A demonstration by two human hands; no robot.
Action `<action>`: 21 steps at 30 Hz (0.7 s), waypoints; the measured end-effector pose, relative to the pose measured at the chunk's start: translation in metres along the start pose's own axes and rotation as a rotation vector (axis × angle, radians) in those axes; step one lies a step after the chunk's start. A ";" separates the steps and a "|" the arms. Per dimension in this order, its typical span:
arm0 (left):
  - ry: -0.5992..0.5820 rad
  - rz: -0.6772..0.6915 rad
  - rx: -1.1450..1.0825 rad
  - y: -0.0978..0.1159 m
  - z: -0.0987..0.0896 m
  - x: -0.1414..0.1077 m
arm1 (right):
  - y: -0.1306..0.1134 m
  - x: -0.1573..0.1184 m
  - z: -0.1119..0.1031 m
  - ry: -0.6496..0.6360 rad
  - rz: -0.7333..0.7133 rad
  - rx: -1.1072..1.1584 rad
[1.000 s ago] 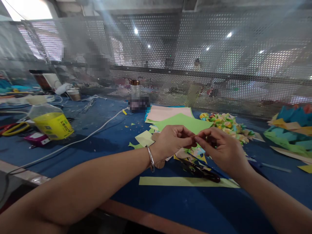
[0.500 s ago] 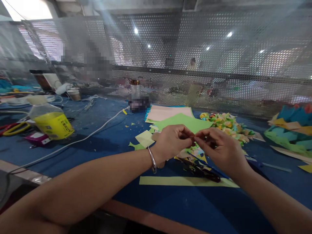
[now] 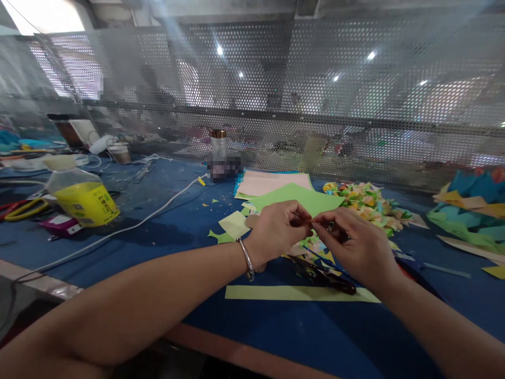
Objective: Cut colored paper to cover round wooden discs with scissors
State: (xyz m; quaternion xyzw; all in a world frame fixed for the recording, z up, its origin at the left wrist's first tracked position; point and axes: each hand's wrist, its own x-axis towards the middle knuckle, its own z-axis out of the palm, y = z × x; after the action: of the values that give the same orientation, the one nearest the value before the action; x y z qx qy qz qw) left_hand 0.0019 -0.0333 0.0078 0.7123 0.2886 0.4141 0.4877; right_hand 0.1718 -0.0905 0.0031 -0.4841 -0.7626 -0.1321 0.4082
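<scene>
shaped paper bits (image 3: 366, 202) heaped right of the green sheet (image 3: 295, 197), pink sheet (image 3: 272, 184) behind it, seemingly uncut
before it, left hand (image 3: 275, 229) and right hand (image 3: 363, 247) pinch a tiny piece (image 3: 311, 221), details unclear

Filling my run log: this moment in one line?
left hand: pinch grip | right hand: pinch grip | held piece: too small to identify | pale green strip: flat | colourful paper pieces: heaped

Dim room, ceiling glare, hazy upper edges

Labelled bottle (image 3: 84, 197), pale cable (image 3: 158, 209), gold-lidded jar (image 3: 219, 145)
</scene>
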 end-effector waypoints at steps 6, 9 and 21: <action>0.010 0.072 0.116 -0.002 -0.001 0.000 | 0.000 -0.001 0.000 -0.003 -0.007 0.005; 0.013 0.097 0.156 -0.002 -0.001 -0.001 | 0.000 -0.001 0.000 -0.001 -0.007 0.005; -0.044 0.137 0.241 0.004 -0.006 -0.003 | -0.003 0.001 -0.003 -0.010 0.019 0.059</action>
State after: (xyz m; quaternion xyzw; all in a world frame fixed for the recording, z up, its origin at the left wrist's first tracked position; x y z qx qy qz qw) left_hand -0.0045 -0.0342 0.0120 0.7926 0.2763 0.3931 0.3754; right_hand 0.1705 -0.0930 0.0062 -0.4796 -0.7637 -0.1031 0.4196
